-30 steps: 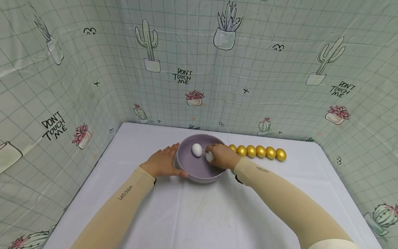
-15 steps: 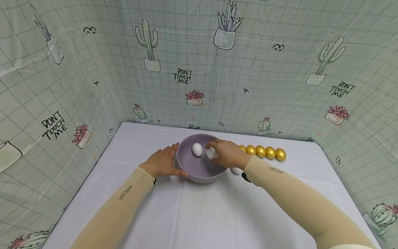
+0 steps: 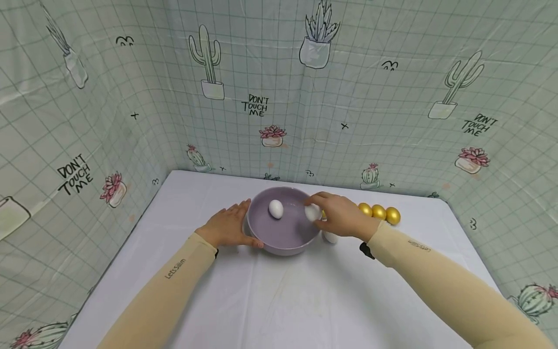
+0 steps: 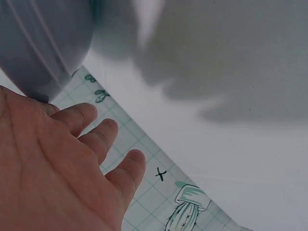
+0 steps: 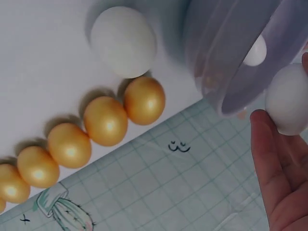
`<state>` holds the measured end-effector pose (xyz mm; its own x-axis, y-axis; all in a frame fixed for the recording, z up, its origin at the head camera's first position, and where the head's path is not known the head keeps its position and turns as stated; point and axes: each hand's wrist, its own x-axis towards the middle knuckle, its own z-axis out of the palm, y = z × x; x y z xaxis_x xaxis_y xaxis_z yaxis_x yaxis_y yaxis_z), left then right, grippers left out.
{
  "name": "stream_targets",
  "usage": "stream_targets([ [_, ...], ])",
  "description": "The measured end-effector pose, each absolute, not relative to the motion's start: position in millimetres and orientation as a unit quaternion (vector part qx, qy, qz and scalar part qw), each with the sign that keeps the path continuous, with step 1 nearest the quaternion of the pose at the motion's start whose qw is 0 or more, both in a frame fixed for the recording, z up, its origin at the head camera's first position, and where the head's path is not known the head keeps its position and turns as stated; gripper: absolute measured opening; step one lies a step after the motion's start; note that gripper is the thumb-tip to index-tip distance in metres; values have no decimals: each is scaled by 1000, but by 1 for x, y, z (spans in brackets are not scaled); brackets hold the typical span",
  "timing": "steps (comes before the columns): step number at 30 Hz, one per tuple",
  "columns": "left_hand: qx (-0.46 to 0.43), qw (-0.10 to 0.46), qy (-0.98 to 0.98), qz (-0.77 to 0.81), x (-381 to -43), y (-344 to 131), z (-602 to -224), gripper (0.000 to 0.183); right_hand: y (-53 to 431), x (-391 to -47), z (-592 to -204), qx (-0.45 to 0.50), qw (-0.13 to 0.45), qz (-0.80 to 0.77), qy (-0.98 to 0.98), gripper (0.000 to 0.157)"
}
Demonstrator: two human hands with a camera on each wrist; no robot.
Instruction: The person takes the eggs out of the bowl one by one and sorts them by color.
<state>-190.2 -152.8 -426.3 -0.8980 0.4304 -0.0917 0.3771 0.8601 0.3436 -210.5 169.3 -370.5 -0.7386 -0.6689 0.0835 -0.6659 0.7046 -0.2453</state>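
A purple bowl (image 3: pixel 283 236) stands on the white table, with one white egg (image 3: pixel 276 209) lying inside it. My left hand (image 3: pixel 228 227) rests against the bowl's left side, fingers extended and thumb along the near wall; the left wrist view shows its palm and spread fingers (image 4: pixel 127 168) by the bowl. At the bowl's right rim, my right hand (image 3: pixel 342 215) pinches another white egg (image 5: pixel 288 100) between thumb and fingers. A further white egg (image 5: pixel 124 42) lies on the table just right of the bowl, partly under the right hand in the head view.
A row of several golden eggs (image 5: pixel 106 120) runs rightward from near the bowl along the back of the table; the right hand hides part of it in the head view. Behind hangs a grid-patterned cloth (image 3: pixel 344 150) with cactus drawings.
My right hand has lifted a white egg from inside the bowl and moved right with it to the rim. The white egg on the table has come into view. The left hand stays put.
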Motion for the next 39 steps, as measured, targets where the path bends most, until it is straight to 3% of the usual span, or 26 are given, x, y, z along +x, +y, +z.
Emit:
stream_targets([
  [12, 210, 82, 961, 159, -191, -153, -427, 135, 208, -203, -372, -346, -24, -142, 927, 45],
  [24, 209, 81, 961, 160, -192, -153, -429, 135, 248, -202, -393, -313, -22, -119, 942, 47],
  [39, 212, 76, 961, 161, -193, -154, -432, 136, 263, -207, -425, -304, -1, -115, 946, 46],
])
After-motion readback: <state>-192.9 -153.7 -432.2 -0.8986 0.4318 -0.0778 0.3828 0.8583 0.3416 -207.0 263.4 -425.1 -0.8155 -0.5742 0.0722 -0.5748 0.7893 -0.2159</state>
